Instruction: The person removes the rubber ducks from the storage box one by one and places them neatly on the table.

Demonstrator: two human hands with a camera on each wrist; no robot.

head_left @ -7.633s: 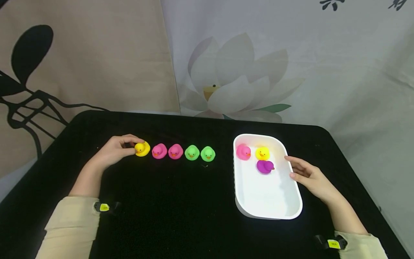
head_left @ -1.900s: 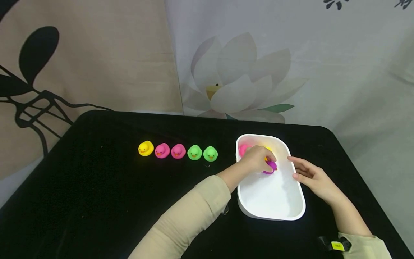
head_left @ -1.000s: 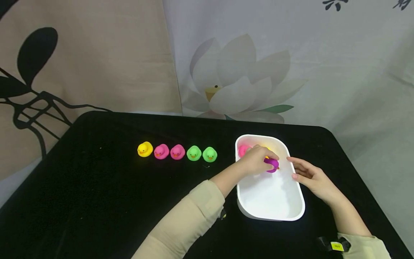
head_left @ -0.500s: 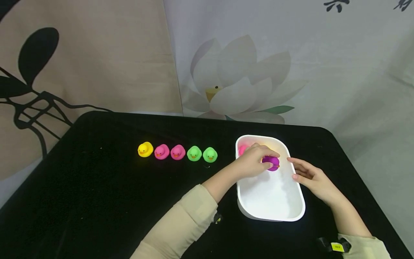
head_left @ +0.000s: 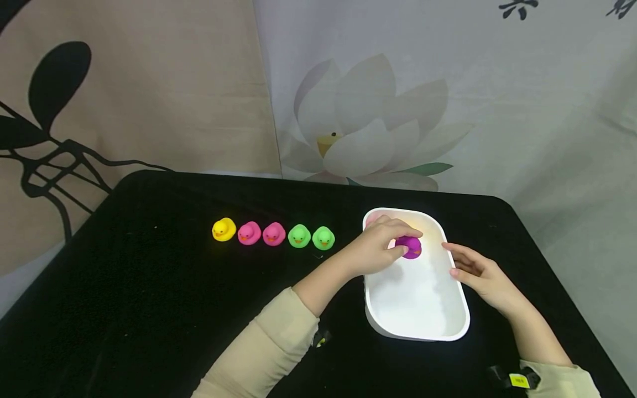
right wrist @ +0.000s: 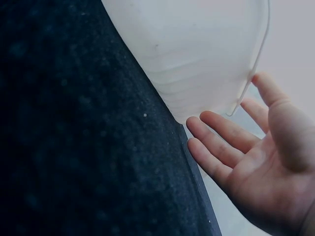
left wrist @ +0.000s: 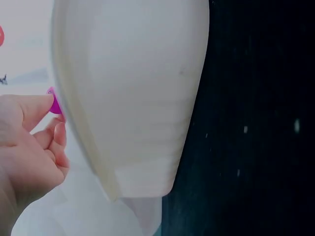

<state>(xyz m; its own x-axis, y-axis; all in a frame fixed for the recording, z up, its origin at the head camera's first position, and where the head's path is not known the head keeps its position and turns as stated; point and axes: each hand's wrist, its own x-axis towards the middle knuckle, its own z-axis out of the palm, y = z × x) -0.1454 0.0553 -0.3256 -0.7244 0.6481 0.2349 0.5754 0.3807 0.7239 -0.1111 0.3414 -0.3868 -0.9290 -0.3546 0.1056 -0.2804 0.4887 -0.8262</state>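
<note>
My left hand (head_left: 375,246) pinches a purple toy duck (head_left: 411,247) between thumb and fingers, over the upper part of a white tray (head_left: 418,318). In the left wrist view, a bit of the purple duck (left wrist: 55,103) shows at the fingertips, level with the tray's rim. My right hand (head_left: 480,272) is at the tray's right side, thumb and fingers extended and loosely spread. The right wrist view has its thumb at the rim and the other fingers by the tray's outer wall (right wrist: 197,59). The left hand hides the tray's upper left inside.
A row of toy ducks lies left of the tray on the black-covered table (head_left: 199,331): yellow (head_left: 224,229), pink (head_left: 249,233), another pink (head_left: 273,234), green (head_left: 299,236), another green (head_left: 323,238). A printed cloth (head_left: 368,110) hangs behind the table.
My left hand has let go of the yellow duck at the row's left end, reached into the tray, gripped the purple duck and raised it, shifting slightly left. The right hand stays at the tray.
</note>
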